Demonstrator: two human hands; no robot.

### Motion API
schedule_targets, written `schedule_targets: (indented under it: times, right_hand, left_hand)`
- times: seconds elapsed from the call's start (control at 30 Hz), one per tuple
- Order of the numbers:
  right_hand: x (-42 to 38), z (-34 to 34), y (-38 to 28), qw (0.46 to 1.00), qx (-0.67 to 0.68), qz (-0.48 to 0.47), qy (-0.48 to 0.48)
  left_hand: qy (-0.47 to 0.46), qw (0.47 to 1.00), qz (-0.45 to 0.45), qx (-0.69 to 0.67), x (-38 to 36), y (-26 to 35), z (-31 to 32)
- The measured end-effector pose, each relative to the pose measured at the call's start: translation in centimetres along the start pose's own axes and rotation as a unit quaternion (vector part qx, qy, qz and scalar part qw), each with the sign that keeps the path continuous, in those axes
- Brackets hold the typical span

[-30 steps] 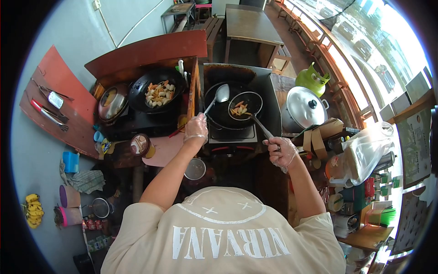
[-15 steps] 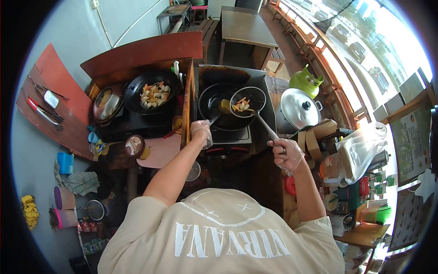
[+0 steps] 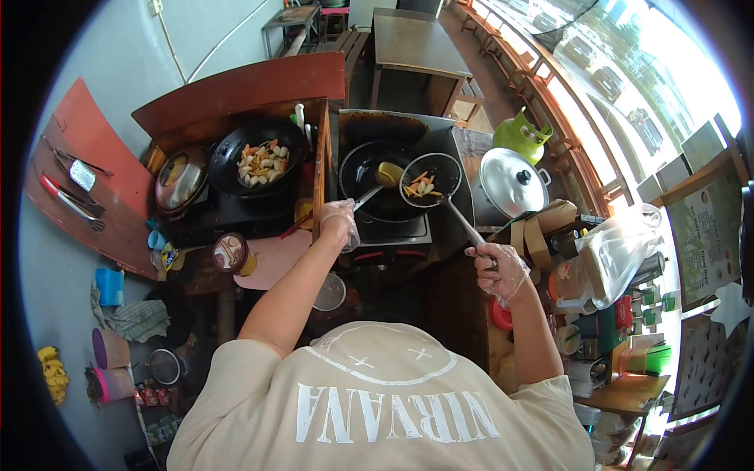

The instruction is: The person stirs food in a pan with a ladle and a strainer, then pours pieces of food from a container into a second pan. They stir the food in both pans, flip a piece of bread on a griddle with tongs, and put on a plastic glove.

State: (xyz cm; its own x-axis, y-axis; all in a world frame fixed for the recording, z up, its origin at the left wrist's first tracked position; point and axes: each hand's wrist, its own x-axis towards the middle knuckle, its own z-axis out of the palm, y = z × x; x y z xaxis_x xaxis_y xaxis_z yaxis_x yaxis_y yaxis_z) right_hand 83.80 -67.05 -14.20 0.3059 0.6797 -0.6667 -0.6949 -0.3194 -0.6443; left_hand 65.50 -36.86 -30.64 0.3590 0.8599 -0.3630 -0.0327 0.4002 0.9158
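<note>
My left hand [image 3: 339, 221], in a clear plastic glove, is closed around the handle of a ladle [image 3: 388, 174]. The ladle's bowl is raised above the dark wok [image 3: 357, 169] on the stove, with yellowish liquid in or on it. My right hand [image 3: 500, 272], also gloved, grips the long handle of a round strainer [image 3: 452, 161]. The strainer hangs over the wok's right side, a little apart from the ladle. Inside it lie several orange strips and pale pieces [image 3: 422, 185]. What is at the wok's bottom is hard to make out.
A second wok [image 3: 228, 177] at left holds pale cloves and orange pieces [image 3: 263, 163]. Beside it stands a lidded pan [image 3: 181, 179]. A wooden partition [image 3: 321, 169] divides the stoves. To the right are a lidded pot [image 3: 510, 184], a green gas cylinder [image 3: 520, 140] and a plastic bag [image 3: 620, 255].
The ladle's bowl has risen and turned, showing more of its yellowish inside. The strainer has shifted slightly right, opening a gap between them. My left hand has moved slightly left and up.
</note>
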Motion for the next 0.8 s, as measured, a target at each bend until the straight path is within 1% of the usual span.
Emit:
schedule_targets:
  times: [0.03, 0.1, 0.17, 0.23, 0.27, 0.3, 0.37, 0.4, 0.43, 0.47, 0.5, 0.53, 0.57, 0.63, 0.67, 0.7, 0.77, 0.8]
  right_hand:
    - [0.1, 0.1, 0.1, 1.000, 0.000, 0.000, 0.000]
    - [0.8, 0.3, 0.6, 1.000, 0.005, 0.006, -0.005]
    - [1.3, 1.0, 1.1, 1.000, 0.016, 0.012, 0.000]
    - [2.2, 1.6, 1.7, 0.999, 0.031, 0.020, 0.007]
    - [2.9, 1.8, 2.2, 0.999, 0.046, 0.026, -0.008]
    - [3.3, 2.1, 2.5, 0.997, 0.062, 0.031, -0.024]
    - [3.6, 3.5, 3.2, 0.996, 0.076, 0.028, -0.022]
    - [3.9, 4.0, 3.6, 0.994, 0.094, 0.031, -0.042]
    - [4.2, 4.4, 4.0, 0.991, 0.112, 0.034, -0.062]
    - [4.3, 4.9, 4.3, 0.990, 0.119, 0.038, -0.069]
    - [4.3, 5.5, 4.6, 0.990, 0.123, 0.034, -0.066]
    - [4.3, 6.1, 4.9, 0.989, 0.129, 0.030, -0.066]
    - [4.2, 6.7, 5.3, 0.988, 0.135, 0.027, -0.066]
    - [4.0, 7.6, 5.9, 0.988, 0.143, 0.019, -0.062]
    - [4.0, 8.1, 6.2, 0.987, 0.148, 0.015, -0.062]
    - [3.9, 8.6, 6.5, 0.987, 0.148, 0.012, -0.061]
    - [3.6, 9.6, 7.1, 0.982, 0.177, -0.004, -0.063]
    - [3.6, 9.9, 7.4, 0.983, 0.175, -0.007, -0.062]
  left_hand:
    - [0.000, 1.000, 0.000, 0.000, 0.2, 0.2, -0.2]
    - [0.016, 0.998, 0.056, 0.016, 0.8, 0.9, -0.8]
    - [0.028, 0.997, 0.060, 0.034, 0.3, 2.3, -1.1]
    - [0.017, 0.991, 0.103, 0.087, -0.3, 3.6, -1.6]
    - [0.026, 0.984, 0.126, 0.124, -0.6, 4.2, -1.7]
    - [0.021, 0.984, 0.124, 0.128, -0.9, 4.7, -1.9]
    - [-0.023, 0.987, 0.109, 0.116, -1.6, 5.9, -2.4]
    - [-0.006, 0.957, 0.154, 0.245, -2.0, 6.6, -2.7]
    - [-0.012, 0.956, 0.155, 0.247, -1.7, 6.3, -3.1]
    - [-0.004, 0.912, 0.266, 0.312, -1.4, 5.8, -3.6]
    - [0.004, 0.851, 0.373, 0.369, -1.2, 5.3, -4.1]
    - [0.004, 0.808, 0.400, 0.433, -2.1, 6.2, -4.6]
    - [-0.002, 0.807, 0.402, 0.433, -2.1, 6.1, -5.2]
    - [-0.044, 0.708, 0.491, 0.505, -1.8, 6.1, -6.6]
    - [-0.075, 0.688, 0.493, 0.527, -1.6, 6.2, -7.4]
    - [-0.075, 0.688, 0.496, 0.525, -1.5, 6.2, -8.0]
    - [-0.079, 0.700, 0.503, 0.501, -1.2, 6.5, -9.0]
    - [-0.061, 0.720, 0.508, 0.469, -1.1, 6.6, -9.2]
